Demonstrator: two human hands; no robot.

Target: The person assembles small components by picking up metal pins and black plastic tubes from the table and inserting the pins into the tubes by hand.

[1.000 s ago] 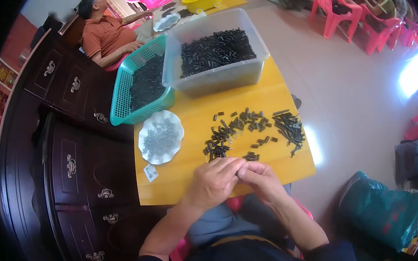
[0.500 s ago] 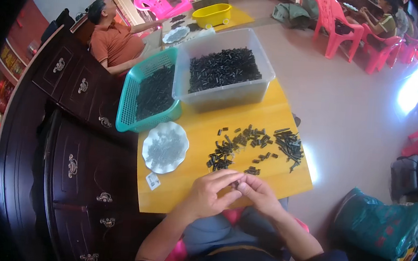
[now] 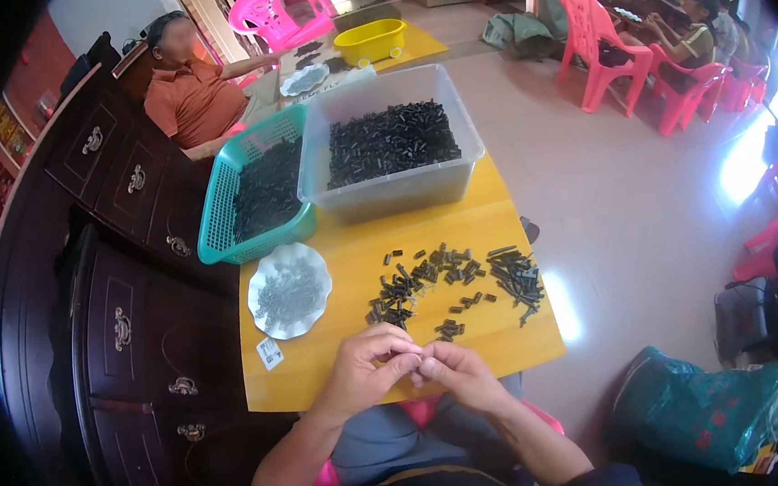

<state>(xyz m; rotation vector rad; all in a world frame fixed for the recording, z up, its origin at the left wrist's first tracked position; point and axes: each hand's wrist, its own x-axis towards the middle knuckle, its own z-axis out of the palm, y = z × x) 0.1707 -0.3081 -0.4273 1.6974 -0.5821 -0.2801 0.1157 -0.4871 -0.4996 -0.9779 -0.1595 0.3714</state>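
My left hand (image 3: 366,366) and my right hand (image 3: 459,374) meet fingertip to fingertip over the near edge of a yellow table (image 3: 323,384). Both are closed in a pinch, and whatever lies between the fingers is hidden. Just beyond them are scattered short black tube-like pieces (image 3: 447,266), with a few more (image 3: 450,330) close to my right fingers. A bunch of longer black pieces (image 3: 518,279) lies farther right. Left of my hands stands a white wavy-rimmed plate (image 3: 323,280) of tiny greyish bits, which I cannot make out singly.
At the far side stand a clear plastic bin (image 3: 402,198) and a teal basket (image 3: 214,220), both holding black pieces. Dark drawers (image 3: 155,307) border the table's left. A person (image 3: 185,99) sits beyond them. A teal bag (image 3: 700,409) rests at right; pink chairs (image 3: 609,55) stand farther off.
The view has shifted, so the table and containers appear slightly lower and farther left. My fingers have drawn closer together; the dark bit glimpsed between them before is now hidden.
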